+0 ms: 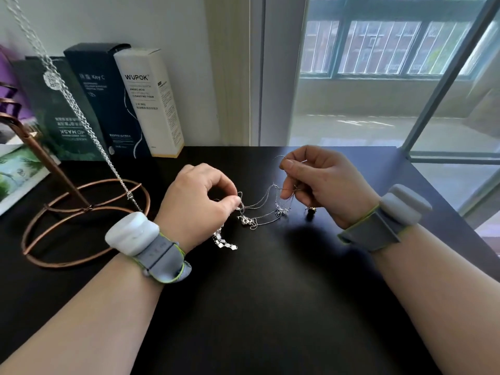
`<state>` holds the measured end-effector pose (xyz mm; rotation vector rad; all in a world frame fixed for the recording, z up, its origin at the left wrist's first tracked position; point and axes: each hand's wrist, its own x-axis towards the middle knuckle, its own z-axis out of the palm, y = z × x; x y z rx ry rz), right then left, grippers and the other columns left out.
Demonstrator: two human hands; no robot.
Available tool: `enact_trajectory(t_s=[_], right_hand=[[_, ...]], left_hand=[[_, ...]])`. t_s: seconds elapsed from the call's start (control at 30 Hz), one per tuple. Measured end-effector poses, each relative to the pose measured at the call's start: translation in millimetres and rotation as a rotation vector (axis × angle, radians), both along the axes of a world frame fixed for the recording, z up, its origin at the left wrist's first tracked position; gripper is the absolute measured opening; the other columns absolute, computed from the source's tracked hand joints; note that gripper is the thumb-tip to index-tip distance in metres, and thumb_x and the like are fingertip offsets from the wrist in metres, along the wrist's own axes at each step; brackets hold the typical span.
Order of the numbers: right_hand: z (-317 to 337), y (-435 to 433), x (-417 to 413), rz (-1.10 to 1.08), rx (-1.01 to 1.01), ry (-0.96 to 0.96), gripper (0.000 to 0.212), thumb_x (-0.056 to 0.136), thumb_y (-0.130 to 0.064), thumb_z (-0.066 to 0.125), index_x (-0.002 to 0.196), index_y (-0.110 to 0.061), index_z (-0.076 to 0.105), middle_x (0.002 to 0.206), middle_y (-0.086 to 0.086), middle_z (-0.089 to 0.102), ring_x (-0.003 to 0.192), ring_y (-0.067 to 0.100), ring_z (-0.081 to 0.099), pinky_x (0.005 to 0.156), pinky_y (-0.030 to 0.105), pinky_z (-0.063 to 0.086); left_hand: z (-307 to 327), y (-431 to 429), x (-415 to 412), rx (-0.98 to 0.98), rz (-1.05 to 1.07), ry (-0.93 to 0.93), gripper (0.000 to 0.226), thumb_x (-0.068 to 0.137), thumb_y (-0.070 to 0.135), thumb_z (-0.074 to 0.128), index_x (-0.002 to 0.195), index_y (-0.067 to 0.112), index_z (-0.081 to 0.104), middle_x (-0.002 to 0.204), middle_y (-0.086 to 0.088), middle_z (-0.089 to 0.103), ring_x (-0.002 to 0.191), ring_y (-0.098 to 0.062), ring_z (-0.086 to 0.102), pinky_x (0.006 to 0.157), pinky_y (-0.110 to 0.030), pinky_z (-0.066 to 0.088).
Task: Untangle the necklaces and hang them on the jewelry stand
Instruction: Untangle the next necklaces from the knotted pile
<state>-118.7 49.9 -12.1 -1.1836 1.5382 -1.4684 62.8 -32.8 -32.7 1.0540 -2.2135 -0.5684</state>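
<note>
A tangle of thin silver necklaces [259, 209] sags between my two hands just above the black table [270, 293]. My left hand [198, 194] pinches one end of the fine chains with thumb and forefinger, and a strand of flat silver links [224, 242] trails from under it onto the table. My right hand [319, 180] pinches the other strands, one looping up over my forefinger. A small dark pendant [311, 211] lies below the right hand. The copper jewelry stand [81, 209] is at the left, and a thick silver chain [81, 115] with a round tag hangs from it.
Three upright cosmetic boxes [146, 104] stand against the wall behind the stand. A printed card [16, 174] lies at the far left. The table's right edge [443, 201] runs beside a glass window.
</note>
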Motion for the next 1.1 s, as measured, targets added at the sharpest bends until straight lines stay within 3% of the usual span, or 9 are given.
enact_trajectory(t_s=[0.13,0.27,0.37,0.47,0.57,0.67,0.73,0.87,1.1], right_hand=[[2,2,-1,0.011,0.004,0.009,0.01,0.092,-0.011,0.055,0.084,-0.008,0.058,0.054,0.007,0.064,0.036,0.016,0.037,0.036,0.017,0.03],[2,2,-2,0.021,0.011,0.007,0.01,0.093,-0.012,0.054,0.083,-0.01,0.057,0.054,0.005,0.064,0.036,0.015,0.038,0.036,0.018,0.031],[1,1,-3,0.033,0.014,-0.011,0.012,0.093,-0.012,0.054,0.08,-0.011,0.056,0.054,0.006,0.064,0.035,0.015,0.039,0.035,0.017,0.029],[-1,0,-4,0.037,0.03,-0.013,0.014,0.093,-0.013,0.055,0.079,-0.013,0.055,0.054,0.005,0.065,0.035,0.015,0.039,0.035,0.016,0.029],[-3,-2,-6,0.038,0.041,-0.007,0.013,0.093,-0.014,0.055,0.08,-0.014,0.056,0.055,0.006,0.065,0.036,0.016,0.041,0.035,0.016,0.028],[-4,-3,-7,0.047,0.04,-0.016,0.014,0.093,-0.013,0.054,0.08,-0.014,0.056,0.058,0.01,0.064,0.036,0.017,0.042,0.033,0.015,0.025],[-6,-3,-8,0.052,0.04,-0.033,0.012,0.093,-0.012,0.053,0.081,-0.012,0.056,0.061,0.013,0.063,0.036,0.016,0.044,0.032,0.015,0.024],[-6,-2,-10,0.048,0.041,-0.035,0.01,0.092,-0.011,0.056,0.082,-0.01,0.058,0.068,0.013,0.06,0.036,0.014,0.047,0.031,0.015,0.025],[-6,-2,-17,0.038,0.113,0.045,0.01,0.091,-0.017,0.059,0.082,-0.015,0.062,0.054,0.002,0.057,0.039,0.017,0.047,0.033,0.016,0.027]], left_hand=[[6,7,-9,-0.062,0.003,0.005,0.018,0.071,0.035,0.076,0.066,0.024,0.062,0.09,0.01,0.064,0.094,-0.012,0.051,0.083,-0.028,0.039],[16,8,-15,-0.155,0.009,-0.093,0.023,0.068,0.031,0.077,0.063,0.022,0.056,0.087,0.008,0.058,0.091,-0.015,0.052,0.079,-0.032,0.042],[21,7,-16,-0.153,0.016,-0.296,0.024,0.073,0.038,0.072,0.079,0.023,0.054,0.081,0.009,0.051,0.09,-0.018,0.052,0.075,-0.031,0.039],[23,6,-20,-0.11,0.047,-0.473,0.037,0.074,0.044,0.068,0.096,0.026,0.045,0.095,0.006,0.06,0.093,-0.021,0.056,0.083,-0.035,0.045],[22,9,-32,0.124,-0.088,-0.209,0.029,0.084,0.023,0.062,0.11,0.023,0.049,0.097,0.009,0.066,0.074,-0.015,0.058,0.077,-0.03,0.048],[18,17,-43,0.605,-0.265,0.185,0.034,0.087,-0.003,0.054,0.119,0.009,0.049,0.095,-0.001,0.067,0.052,-0.017,0.056,0.049,-0.021,0.045],[14,20,-45,0.731,-0.316,0.279,0.028,0.088,-0.002,0.056,0.115,0.005,0.052,0.085,-0.005,0.066,0.047,-0.015,0.055,0.039,-0.017,0.039],[9,18,-45,0.773,-0.298,0.353,0.012,0.087,0.016,0.061,0.091,0.006,0.065,0.06,-0.004,0.058,0.043,-0.01,0.047,0.038,-0.017,0.036],[9,11,-40,0.729,-0.261,0.398,0.026,0.093,0.023,0.054,0.081,0.005,0.068,0.049,0.001,0.044,0.037,-0.008,0.03,0.035,-0.015,0.024]])
